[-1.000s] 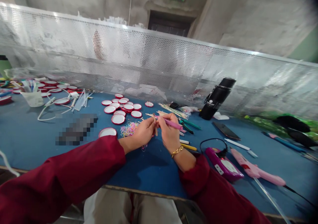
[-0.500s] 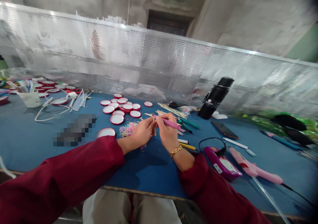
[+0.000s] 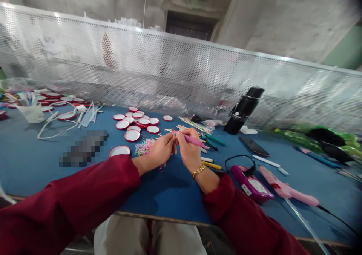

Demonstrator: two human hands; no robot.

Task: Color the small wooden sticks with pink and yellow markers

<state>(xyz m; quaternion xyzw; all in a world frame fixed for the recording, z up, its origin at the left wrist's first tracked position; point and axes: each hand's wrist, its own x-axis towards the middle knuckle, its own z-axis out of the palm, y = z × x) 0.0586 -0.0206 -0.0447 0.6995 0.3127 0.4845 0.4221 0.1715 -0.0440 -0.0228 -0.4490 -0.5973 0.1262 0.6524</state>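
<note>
My left hand (image 3: 161, 150) is closed, pinching a small flat wooden stick (image 3: 175, 148) between thumb and fingers. Close against it, my right hand (image 3: 189, 149) grips a pink marker pen (image 3: 194, 140) with its tip end toward the stick. Whether the tip touches the wood cannot be made out. Beside my left hand lies a heap of small coloured rubber bands (image 3: 144, 146), partly hidden by that hand. A yellow marker (image 3: 212, 165) rests on the blue table (image 3: 169, 198) by my right wrist.
White-faced lids with red rims (image 3: 132, 135) lie scattered behind my left hand. Thin wooden sticks (image 3: 198, 124) and green-handled pliers (image 3: 216, 140) lie beyond my right. Farther right are a black bottle (image 3: 244, 111), a phone (image 3: 254, 146), a purple box (image 3: 251, 185) and a pink glue gun (image 3: 288, 191).
The view has shifted very slightly, so everything sits a little farther left. Both hands keep the same hold on the stick and the marker.
</note>
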